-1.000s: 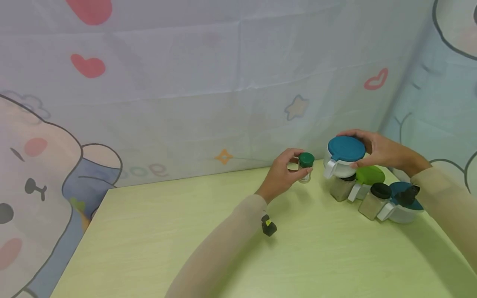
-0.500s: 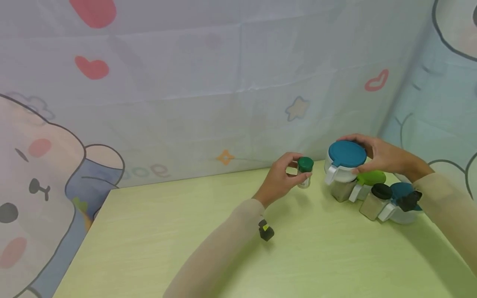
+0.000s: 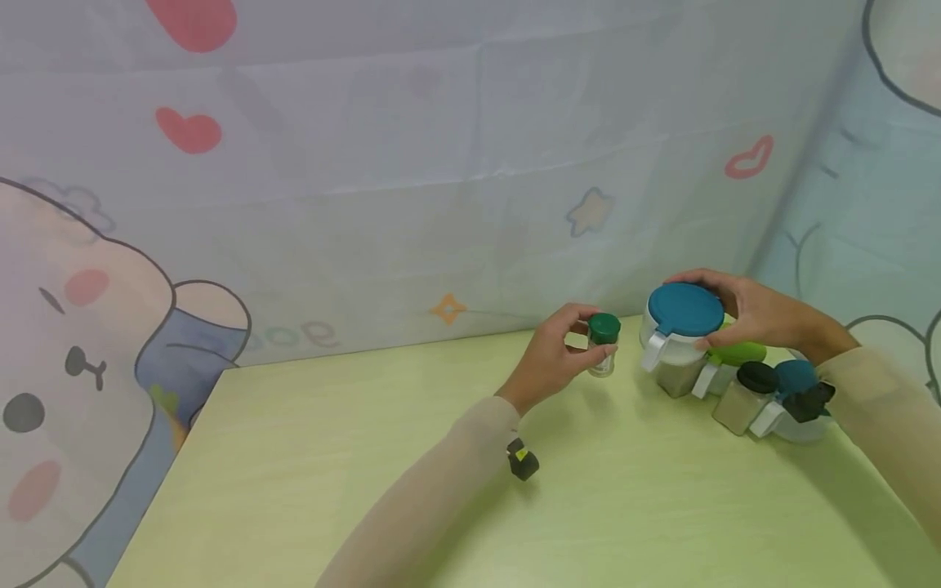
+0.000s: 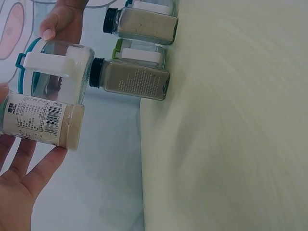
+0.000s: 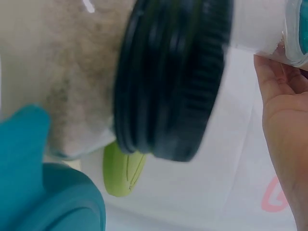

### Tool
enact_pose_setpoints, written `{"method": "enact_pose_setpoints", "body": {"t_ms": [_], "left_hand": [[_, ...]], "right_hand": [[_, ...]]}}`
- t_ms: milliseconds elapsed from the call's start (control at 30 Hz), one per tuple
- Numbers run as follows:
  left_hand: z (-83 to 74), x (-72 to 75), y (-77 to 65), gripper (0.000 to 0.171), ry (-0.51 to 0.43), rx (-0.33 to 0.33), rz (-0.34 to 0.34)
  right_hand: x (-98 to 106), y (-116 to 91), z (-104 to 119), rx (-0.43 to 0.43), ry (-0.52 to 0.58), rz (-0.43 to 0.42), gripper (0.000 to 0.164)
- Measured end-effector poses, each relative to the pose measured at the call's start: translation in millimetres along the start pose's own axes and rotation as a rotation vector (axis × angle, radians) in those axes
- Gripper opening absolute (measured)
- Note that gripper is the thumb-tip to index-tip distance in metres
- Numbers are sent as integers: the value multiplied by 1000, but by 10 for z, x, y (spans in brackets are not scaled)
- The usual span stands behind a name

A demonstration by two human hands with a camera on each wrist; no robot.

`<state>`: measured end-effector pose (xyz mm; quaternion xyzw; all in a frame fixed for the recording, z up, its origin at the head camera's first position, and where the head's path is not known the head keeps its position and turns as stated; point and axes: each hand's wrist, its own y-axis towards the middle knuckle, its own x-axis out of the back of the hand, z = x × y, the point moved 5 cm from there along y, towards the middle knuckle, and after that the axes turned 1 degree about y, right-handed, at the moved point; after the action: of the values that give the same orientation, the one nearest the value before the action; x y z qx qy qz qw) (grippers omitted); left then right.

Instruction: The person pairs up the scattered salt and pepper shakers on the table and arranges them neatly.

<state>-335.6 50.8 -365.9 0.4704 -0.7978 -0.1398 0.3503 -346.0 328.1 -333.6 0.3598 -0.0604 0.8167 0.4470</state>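
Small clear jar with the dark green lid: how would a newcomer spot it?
Near the far edge of the pale yellow table, find the person's left hand. It holds the jar, whose dark green lid stands out from neighbouring blue lids, black lids and lime lid.

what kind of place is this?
Probably a staged tabletop setup rather than a working kitchen: a creased cartoon-print backdrop stands behind a pale yellow-green table, with kitchen-type containers in view, including a green-capped jar and a blue-lidded container.
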Motion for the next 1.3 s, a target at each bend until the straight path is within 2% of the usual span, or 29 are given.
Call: {"method": "enact_pose_setpoints", "body": {"t_ms": [600, 900, 1300], "left_hand": [[-25, 60, -110, 39, -56, 35, 17], [-36, 92, -144, 39, -41, 35, 9], [-33, 115, -218, 39, -20, 57, -6]], "right_hand": [[-65, 42, 96, 42, -9, 15, 82], [-87, 41, 168, 39, -34, -7, 83], [-177, 25, 252, 61, -36, 9, 83]]}}
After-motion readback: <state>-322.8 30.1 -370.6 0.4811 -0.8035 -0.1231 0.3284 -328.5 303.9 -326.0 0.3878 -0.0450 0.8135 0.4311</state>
